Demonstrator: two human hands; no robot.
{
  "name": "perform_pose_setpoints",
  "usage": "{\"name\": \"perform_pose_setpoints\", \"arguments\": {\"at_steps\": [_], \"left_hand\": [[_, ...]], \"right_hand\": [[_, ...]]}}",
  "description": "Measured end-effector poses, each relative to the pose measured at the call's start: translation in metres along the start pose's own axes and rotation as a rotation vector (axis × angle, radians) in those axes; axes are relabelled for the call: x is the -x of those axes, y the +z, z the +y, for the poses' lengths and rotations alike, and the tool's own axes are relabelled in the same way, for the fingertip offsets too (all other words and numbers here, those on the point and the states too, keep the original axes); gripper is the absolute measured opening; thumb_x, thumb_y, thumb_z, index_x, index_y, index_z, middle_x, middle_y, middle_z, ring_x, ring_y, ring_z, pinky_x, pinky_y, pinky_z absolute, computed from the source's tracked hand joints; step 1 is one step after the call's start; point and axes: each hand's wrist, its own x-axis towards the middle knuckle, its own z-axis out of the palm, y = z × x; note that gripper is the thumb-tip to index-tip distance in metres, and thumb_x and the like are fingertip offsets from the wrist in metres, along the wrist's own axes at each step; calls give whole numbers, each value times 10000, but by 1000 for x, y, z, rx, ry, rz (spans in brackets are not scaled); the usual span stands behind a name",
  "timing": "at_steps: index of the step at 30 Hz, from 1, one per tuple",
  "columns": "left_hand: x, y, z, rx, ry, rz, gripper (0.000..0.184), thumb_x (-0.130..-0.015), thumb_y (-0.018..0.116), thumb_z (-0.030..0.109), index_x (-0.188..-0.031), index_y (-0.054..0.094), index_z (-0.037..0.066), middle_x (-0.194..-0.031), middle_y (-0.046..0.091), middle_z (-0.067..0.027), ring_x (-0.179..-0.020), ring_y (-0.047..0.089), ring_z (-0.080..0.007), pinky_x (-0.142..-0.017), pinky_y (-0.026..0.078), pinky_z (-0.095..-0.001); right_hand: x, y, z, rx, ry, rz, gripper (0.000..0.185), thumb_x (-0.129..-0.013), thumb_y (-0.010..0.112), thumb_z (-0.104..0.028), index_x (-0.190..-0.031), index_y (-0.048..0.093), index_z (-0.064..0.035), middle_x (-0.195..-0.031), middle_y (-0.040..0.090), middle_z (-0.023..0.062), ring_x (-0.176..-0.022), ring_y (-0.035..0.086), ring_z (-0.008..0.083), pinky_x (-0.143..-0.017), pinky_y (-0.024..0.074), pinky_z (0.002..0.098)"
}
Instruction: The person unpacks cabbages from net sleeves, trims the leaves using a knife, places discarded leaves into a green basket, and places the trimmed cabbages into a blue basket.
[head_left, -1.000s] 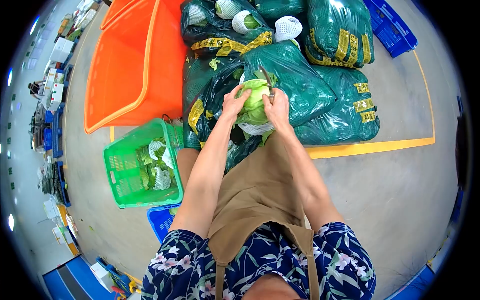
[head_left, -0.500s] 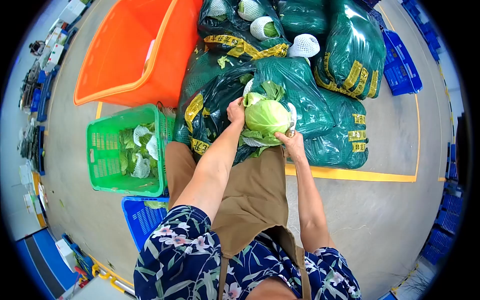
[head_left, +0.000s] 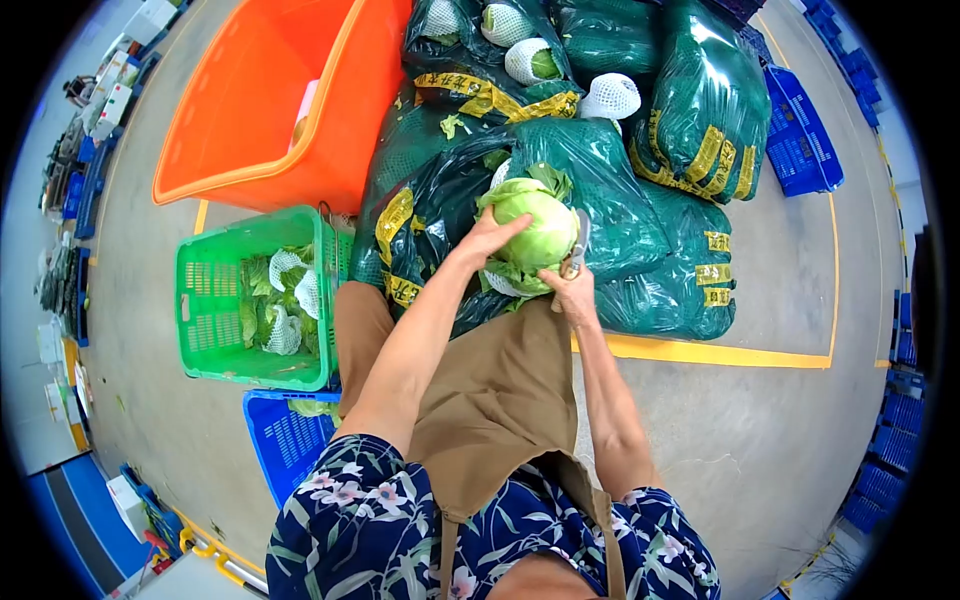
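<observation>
A pale green cabbage (head_left: 546, 218) is before me, above an opened dark green plastic bag (head_left: 450, 215). My left hand (head_left: 490, 236) grips its left side, thumb and fingers pressed on the leaves. Held in my right hand (head_left: 573, 296) is a knife (head_left: 583, 236), its blade upright along the cabbage's right side. The right thumb touches the bottom of the cabbage. Loose outer leaves (head_left: 515, 278) and part of a white foam net show underneath. One darker leaf (head_left: 550, 180) stands behind the head.
At left, a green crate (head_left: 190, 335) holds leaves and foam nets, with a blue crate (head_left: 262, 420) below. A large orange bin (head_left: 340, 120) stands beyond. Stacked green bags (head_left: 690, 100) and net-wrapped cabbages (head_left: 527, 62) lie ahead. Another blue crate (head_left: 805, 135) is at right.
My left hand has shifted from the cabbage's edge onto its upper left face. The leaf at its upper left has been drawn away from the top. The knife stays in my right hand.
</observation>
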Motion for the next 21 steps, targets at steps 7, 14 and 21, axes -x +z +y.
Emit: {"name": "perform_pose_setpoints", "arguments": {"at_steps": [7, 14, 21], "left_hand": [[2, -59, -58, 736, -186, -117, 806, -789, 698, 553, -1418, 402, 145, -1410, 471, -75, -1285, 450, -260, -1065, 356, -479], [49, -85, -49, 1206, 131, -163, 686, -854, 622, 510, -1380, 447, 106, -1362, 515, -111, -1248, 493, -269, -1052, 397, -470], [141, -155, -14, 899, 608, 214, 493, -981, 469, 364, -1384, 416, 85, -1360, 506, -116, -1223, 508, -257, -1022, 442, -419]], "right_hand": [[3, 35, 3, 127, -344, 40, 698, -707, 698, 33, -1347, 420, 16, -858, 520, 0, -694, 457, 64, -730, 431, 234], [-8, 67, -32, -170, -18, -94, 393, -704, 801, -22, -1041, 597, -20, -866, 574, 0, -757, 539, 85, -722, 471, 241], [-5, 193, -87, -455, -74, -605, 221, -720, 787, -58, -762, 570, -50, -1314, 528, 140, -875, 550, 114, -777, 455, 281]]}}
